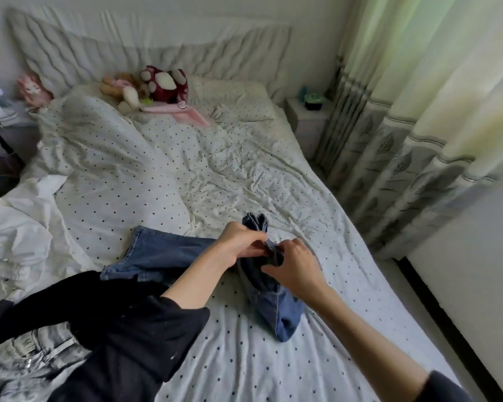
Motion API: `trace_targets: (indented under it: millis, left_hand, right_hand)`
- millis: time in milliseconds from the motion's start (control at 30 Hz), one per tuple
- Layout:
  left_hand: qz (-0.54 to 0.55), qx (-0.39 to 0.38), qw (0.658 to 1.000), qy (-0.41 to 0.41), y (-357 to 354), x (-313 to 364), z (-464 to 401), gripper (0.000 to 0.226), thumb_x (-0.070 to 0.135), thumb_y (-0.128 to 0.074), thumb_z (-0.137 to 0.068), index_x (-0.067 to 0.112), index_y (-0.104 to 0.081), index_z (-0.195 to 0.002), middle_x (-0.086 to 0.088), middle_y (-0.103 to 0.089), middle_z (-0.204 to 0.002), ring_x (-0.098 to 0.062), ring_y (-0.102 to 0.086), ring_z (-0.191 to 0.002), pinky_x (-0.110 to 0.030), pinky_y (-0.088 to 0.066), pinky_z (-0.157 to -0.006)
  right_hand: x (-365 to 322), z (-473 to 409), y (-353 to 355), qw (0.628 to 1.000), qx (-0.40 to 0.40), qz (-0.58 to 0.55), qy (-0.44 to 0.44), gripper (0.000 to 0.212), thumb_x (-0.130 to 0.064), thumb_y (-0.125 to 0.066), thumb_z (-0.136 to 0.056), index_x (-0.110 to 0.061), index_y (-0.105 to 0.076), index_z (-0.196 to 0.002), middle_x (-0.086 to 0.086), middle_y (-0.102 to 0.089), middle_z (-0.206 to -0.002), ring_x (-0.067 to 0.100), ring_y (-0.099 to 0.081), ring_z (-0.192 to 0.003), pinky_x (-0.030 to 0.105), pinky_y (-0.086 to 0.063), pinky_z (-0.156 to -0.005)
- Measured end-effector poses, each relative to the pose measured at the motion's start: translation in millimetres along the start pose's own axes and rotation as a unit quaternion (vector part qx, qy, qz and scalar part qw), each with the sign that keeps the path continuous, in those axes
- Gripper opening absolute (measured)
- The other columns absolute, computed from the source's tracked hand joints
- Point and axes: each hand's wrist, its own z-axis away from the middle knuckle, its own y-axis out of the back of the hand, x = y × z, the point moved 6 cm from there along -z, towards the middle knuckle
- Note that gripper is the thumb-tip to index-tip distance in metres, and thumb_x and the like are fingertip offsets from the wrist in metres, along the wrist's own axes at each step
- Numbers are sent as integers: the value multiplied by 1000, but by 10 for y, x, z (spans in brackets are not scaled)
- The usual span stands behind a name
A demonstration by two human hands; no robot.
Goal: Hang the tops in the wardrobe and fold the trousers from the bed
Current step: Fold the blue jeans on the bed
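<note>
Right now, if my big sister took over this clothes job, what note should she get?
Left hand and right hand both grip the bunched middle of the blue jeans, which lie on the dotted bed sheet.
A black garment and pale washed jeans lie at the near left; white clothing sits further left.
Done: no finished fold is visible.
Left: fold the blue jeans and the pale ones, hang the tops. The wardrobe is out of view.
</note>
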Motion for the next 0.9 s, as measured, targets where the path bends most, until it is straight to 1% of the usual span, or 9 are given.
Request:
trace_targets:
  millis: [100, 200, 300, 400, 533, 600, 700, 800, 900]
  left_hand:
    - [-44, -68, 997, -13, -398, 21, -13, 9, 14, -72, -81, 9, -66, -77, -1, -72, -67, -10, -70, -62, -21, -52, -53]
    - [-91, -120, 987, -60, -571, 43, -50, 17, 29, -71, -82, 16, -65, -91, 0, -71, -91, -11, -68, -76, -22, -47, -66]
    - [-192, -51, 969, -149, -503, 161, -130, 55, 21, -76, -77, 17, -44, -121, -3, -46, -114, -13, -51, -95, -19, -49, -70]
    - [-309, -177, 917, -178, -707, 225, -164, 100, 22, -78, -74, 29, -11, -147, 4, -26, -141, -15, -32, -127, -30, -38, -102]
    - [-320, -356, 852, -211, -1381, 236, 64, 88, 20, -80, -73, 39, -25, -140, 17, -33, -143, -1, -32, -131, -8, -36, -93]
    - [-300, -346, 848, -267, -1652, 231, 171, 77, 11, -80, -72, 31, -36, -132, 12, -47, -131, -5, -43, -125, -15, -41, -96]
    - [-342, -324, 818, -331, -1903, 242, 275, 80, 12, -83, -67, 28, -35, -130, 5, -42, -129, -9, -40, -122, -29, -34, -106]
    - [-427, -359, 763, -326, -2067, 183, 385, 77, 24, -84, -65, 39, -36, -123, 8, -33, -124, -8, -33, -118, -23, -29, -99]
    - [-438, -406, 740, -309, -2156, 16, 519, 58, 23, -84, -66, 35, -43, -106, 13, -50, -112, 4, -51, -101, -9, -38, -82]
  right_hand:
    - [359, 61, 272, 997, 58, -19, -42, 23, -3, -51, -78, -4, -64, -96, 14, -64, -96, 32, -59, -91, 31, -40, -65]
    - [715, 166, 574, 991, 114, -48, -59, 30, 1, -49, -74, -10, -69, -95, 10, -69, -92, 31, -61, -89, 31, -45, -66]
    - [1008, 291, 907, 983, 174, -42, -52, 30, -3, -53, -78, -19, -70, -97, 0, -70, -100, 25, -61, -95, 29, -43, -70]
    - [1217, 453, 1247, 976, 208, -51, -24, 25, -3, -60, -78, -20, -72, -91, -8, -69, -89, 20, -61, -89, 29, -44, -73]
    - [1538, 833, 1650, 953, 281, -104, -55, 18, -3, -68, -76, -16, -74, -86, -6, -66, -76, 20, -62, -80, 32, -48, -74]
    - [1677, 1054, 1787, 940, 307, -134, -64, 16, -2, -71, -76, -11, -74, -88, 0, -69, -80, 19, -62, -79, 32, -48, -77]
    - [1781, 1416, 1806, 937, 302, -165, -60, 15, 2, -71, -77, -6, -73, -89, -2, -67, -80, 13, -59, -74, 22, -46, -75]
    - [1864, 1759, 1762, 930, 309, -188, -67, 14, 5, -69, -78, -4, -72, -88, 0, -66, -78, 9, -56, -70, 13, -44, -70]
    - [1999, 1985, 1735, 926, 324, -177, -82, 14, 6, -69, -78, -3, -73, -88, -4, -64, -76, 14, -56, -74, 16, -44, -72]
